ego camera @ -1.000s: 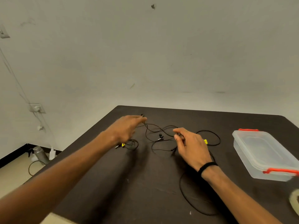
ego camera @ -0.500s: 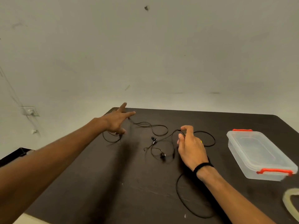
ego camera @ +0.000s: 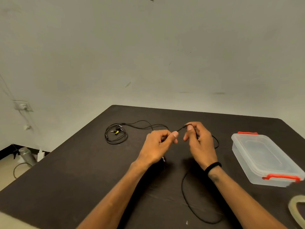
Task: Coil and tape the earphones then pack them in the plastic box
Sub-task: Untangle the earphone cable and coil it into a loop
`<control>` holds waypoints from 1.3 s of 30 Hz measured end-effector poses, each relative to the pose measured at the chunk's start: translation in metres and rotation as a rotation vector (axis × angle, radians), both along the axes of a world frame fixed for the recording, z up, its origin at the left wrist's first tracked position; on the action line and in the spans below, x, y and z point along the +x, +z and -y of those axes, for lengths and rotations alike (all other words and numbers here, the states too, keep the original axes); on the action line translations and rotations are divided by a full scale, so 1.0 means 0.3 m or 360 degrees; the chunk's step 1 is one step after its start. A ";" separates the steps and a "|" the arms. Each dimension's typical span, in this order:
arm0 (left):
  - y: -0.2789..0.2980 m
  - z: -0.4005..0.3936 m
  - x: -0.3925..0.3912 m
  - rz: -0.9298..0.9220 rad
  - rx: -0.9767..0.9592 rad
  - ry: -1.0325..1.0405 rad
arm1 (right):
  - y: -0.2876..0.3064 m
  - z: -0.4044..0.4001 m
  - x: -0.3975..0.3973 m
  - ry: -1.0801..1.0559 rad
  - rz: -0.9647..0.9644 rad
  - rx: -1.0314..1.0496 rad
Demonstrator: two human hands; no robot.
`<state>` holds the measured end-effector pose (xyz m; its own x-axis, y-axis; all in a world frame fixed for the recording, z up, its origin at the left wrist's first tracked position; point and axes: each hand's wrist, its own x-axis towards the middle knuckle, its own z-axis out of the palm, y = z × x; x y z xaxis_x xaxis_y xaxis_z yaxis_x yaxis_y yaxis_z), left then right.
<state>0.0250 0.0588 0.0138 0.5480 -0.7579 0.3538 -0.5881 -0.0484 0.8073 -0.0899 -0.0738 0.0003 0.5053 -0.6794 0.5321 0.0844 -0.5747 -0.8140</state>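
On the table [ego camera: 69,176] I record a coiled earphone set [ego camera: 116,133] at far left and the plastic box [ego camera: 264,161] at right. Between them my left hand [ego camera: 156,147] and right hand [ego camera: 200,142] hold an earphone cable [ego camera: 181,128], whose slack loops on the table nearer me; a tape roll [ego camera: 295,209] lies before the box

Translucent glossy plastic box [ego camera: 262,157] on matt dark table [ego camera: 82,171].

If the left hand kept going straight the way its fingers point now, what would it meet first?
Most likely the right hand: the left hand points rightward at it across a small gap, both pinching the thin black earphone cable. Depth is hard to judge from this one view.
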 end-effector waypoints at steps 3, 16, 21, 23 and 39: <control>0.040 -0.031 0.041 -0.0300 0.0059 -0.0281 | -0.010 0.015 0.015 -0.0091 0.0065 0.0066; 0.053 -0.164 0.198 0.0841 0.0404 0.0422 | 0.040 0.045 -0.005 -0.0408 0.0410 0.0325; 0.022 -0.175 0.228 0.0933 0.0233 0.0657 | 0.056 0.023 -0.003 -0.0368 0.0443 0.0285; 0.021 -0.187 0.241 0.0910 0.0241 0.0774 | 0.068 0.039 -0.011 -0.0419 0.0486 0.0372; 0.106 -0.190 0.182 -0.1412 -0.0167 -0.0023 | 0.045 0.118 -0.026 -0.0553 0.0368 0.0718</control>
